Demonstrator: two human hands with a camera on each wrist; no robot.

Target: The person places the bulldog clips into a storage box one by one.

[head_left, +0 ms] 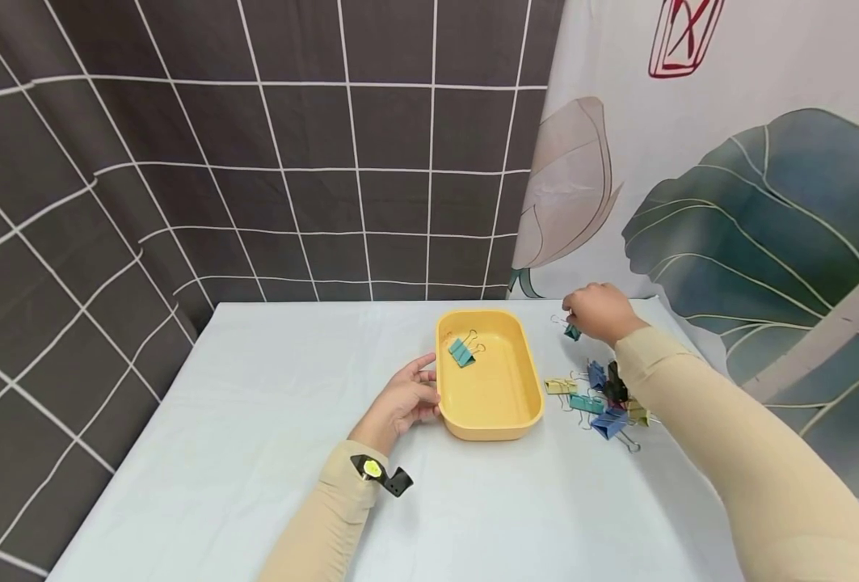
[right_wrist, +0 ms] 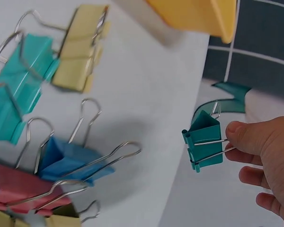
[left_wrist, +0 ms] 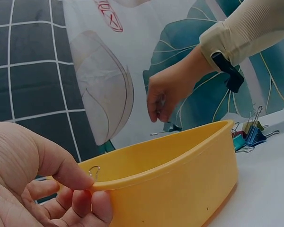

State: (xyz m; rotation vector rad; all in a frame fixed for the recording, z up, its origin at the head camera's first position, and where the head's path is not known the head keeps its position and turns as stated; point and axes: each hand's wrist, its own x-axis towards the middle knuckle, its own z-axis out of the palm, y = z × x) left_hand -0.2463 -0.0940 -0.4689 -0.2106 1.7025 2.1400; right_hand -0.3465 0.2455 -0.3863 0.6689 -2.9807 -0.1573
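My right hand pinches a teal binder clip by its wire handle, thumb against fingers, above the table's far right part. The clip hangs clear of the surface, to the right of a yellow plastic tray. At the tray's left side, my left hand holds the rim, its thumb at the edge and fingers against the outer wall in the left wrist view. Inside the tray lies another teal binder clip, its wire handles raised.
Right of the tray, several binder clips lie in a loose pile: a yellow clip, a teal one, a blue one, a black one and a red one. A white cloth covers the table; patterned curtains hang behind.
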